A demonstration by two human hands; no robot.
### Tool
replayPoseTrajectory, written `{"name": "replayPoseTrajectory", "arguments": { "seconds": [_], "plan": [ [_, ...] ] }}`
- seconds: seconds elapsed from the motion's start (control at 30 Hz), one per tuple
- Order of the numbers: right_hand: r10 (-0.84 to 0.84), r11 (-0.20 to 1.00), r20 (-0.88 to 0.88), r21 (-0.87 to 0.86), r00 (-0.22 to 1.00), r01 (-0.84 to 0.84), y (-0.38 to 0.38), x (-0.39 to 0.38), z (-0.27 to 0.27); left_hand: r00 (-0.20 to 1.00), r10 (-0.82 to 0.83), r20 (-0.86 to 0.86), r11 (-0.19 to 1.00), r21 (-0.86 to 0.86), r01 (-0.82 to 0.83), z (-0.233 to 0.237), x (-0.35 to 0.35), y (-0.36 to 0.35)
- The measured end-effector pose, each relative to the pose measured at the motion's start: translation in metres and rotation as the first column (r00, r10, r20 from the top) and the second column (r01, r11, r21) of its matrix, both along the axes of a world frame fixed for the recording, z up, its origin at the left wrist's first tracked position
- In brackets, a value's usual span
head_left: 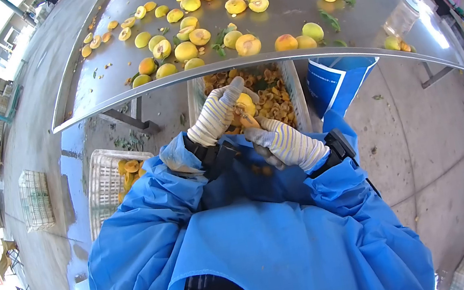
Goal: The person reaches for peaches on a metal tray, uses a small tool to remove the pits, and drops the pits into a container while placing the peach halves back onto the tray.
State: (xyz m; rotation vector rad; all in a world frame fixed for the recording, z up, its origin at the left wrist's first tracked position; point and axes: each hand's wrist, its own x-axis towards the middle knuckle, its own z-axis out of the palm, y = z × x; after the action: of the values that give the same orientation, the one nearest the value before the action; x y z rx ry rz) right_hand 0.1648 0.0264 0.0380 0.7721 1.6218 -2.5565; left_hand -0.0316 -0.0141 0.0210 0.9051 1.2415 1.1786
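My left hand [218,114], in a striped glove with a grey palm, is closed around a yellow peach [245,104]. My right hand [283,142], gloved the same way, grips a small tool with a tan, wooden-looking handle [249,120] pointing up at the fruit. The tool's working end is hidden against the peach. Both hands are above a white crate [297,95] filled with peach pits and scraps [273,97], just in front of the metal table.
On the metal table [133,94] lie several whole and halved peaches [185,51], leaves and a clear plastic jar [401,18]. A second white crate [98,181] holding peach pieces stands at left. A blue bag [336,81] hangs by the table's front edge.
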Motion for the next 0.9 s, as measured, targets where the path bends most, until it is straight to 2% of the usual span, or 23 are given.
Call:
{"name": "replayPoseTrajectory", "arguments": {
  "seconds": [0.07,0.1,0.2,0.27,0.33,0.4,0.43,0.5,0.53,0.57,0.6,0.63,0.67,0.7,0.77,0.8,0.83,0.9],
  "plan": [
    [0.003,1.000,0.008,-0.020,1.000,-0.003,-0.006,0.000,-0.003,0.995,-0.082,-0.057,0.995,-0.052,0.079,0.004,-0.002,0.000],
    [0.004,1.000,0.011,-0.029,1.000,-0.004,-0.009,0.000,-0.003,0.997,-0.078,-0.004,0.996,-0.040,0.078,0.006,-0.002,0.002],
    [-0.162,0.889,-0.162,-0.452,0.973,0.072,-0.014,-0.001,-0.002,0.992,-0.031,0.121,0.999,0.015,0.029,0.016,0.001,0.002],
    [-0.161,0.812,-0.233,-0.584,0.959,-0.005,-0.010,-0.003,-0.004,0.988,0.018,0.156,0.996,0.082,-0.031,0.031,0.013,-0.001],
    [-0.170,0.708,-0.299,-0.700,0.939,-0.095,-0.009,-0.002,-0.008,0.947,0.022,0.320,0.994,0.094,-0.055,0.023,0.017,0.000],
    [-0.171,0.690,-0.346,-0.710,0.922,-0.138,-0.010,-0.001,-0.004,0.847,0.029,0.531,0.997,0.050,-0.066,0.021,0.023,-0.003],
    [-0.170,0.683,-0.370,-0.713,0.913,-0.161,-0.009,-0.001,-0.001,0.877,0.055,0.478,0.992,0.078,-0.104,0.019,0.021,-0.002],
    [-0.226,0.832,-0.284,-0.553,0.932,0.034,-0.006,0.004,0.007,0.923,0.114,0.367,0.975,0.138,-0.175,0.012,0.015,0.001],
    [-0.261,0.884,-0.251,-0.450,0.932,0.126,-0.002,0.007,0.010,0.936,0.225,0.272,0.964,0.076,-0.254,0.010,0.004,-0.003],
    [-0.237,0.961,-0.172,-0.188,0.956,0.204,0.003,0.008,0.009,0.950,0.280,0.140,0.938,0.170,-0.302,0.006,-0.009,-0.008],
    [-0.237,0.965,-0.089,0.092,0.968,0.245,0.010,0.011,0.006,0.939,0.343,0.012,0.905,0.264,-0.334,0.000,-0.021,-0.014],
    [-0.191,0.877,-0.072,0.436,0.979,0.203,0.015,0.014,-0.004,0.905,0.410,-0.111,0.866,0.359,-0.348,0.002,-0.032,-0.021],
    [-0.188,0.633,0.012,0.766,0.982,0.112,0.020,0.017,-0.015,0.881,0.435,-0.188,0.877,0.310,-0.367,0.008,-0.044,-0.036],
    [-0.259,0.336,0.082,0.942,0.962,0.010,0.026,0.021,-0.025,0.849,0.455,-0.267,0.883,0.262,-0.391,0.022,-0.055,-0.056],
    [-0.328,0.220,0.243,0.960,0.913,-0.176,0.019,0.025,-0.010,0.588,0.449,-0.673,0.881,0.222,-0.418,0.043,-0.087,-0.098],
    [-0.309,0.234,0.225,0.960,0.924,-0.155,0.016,0.026,-0.002,0.441,0.334,-0.833,0.885,0.117,-0.450,0.063,-0.092,-0.117],
    [-0.287,0.210,0.199,0.968,0.937,-0.141,0.016,0.027,-0.005,0.284,0.181,-0.941,0.867,0.017,-0.498,0.081,-0.096,-0.134],
    [-0.250,0.164,0.148,0.980,0.957,-0.109,0.019,0.030,-0.010,0.196,-0.112,-0.974,0.844,-0.198,-0.499,0.094,-0.108,-0.162]
  ]
}}
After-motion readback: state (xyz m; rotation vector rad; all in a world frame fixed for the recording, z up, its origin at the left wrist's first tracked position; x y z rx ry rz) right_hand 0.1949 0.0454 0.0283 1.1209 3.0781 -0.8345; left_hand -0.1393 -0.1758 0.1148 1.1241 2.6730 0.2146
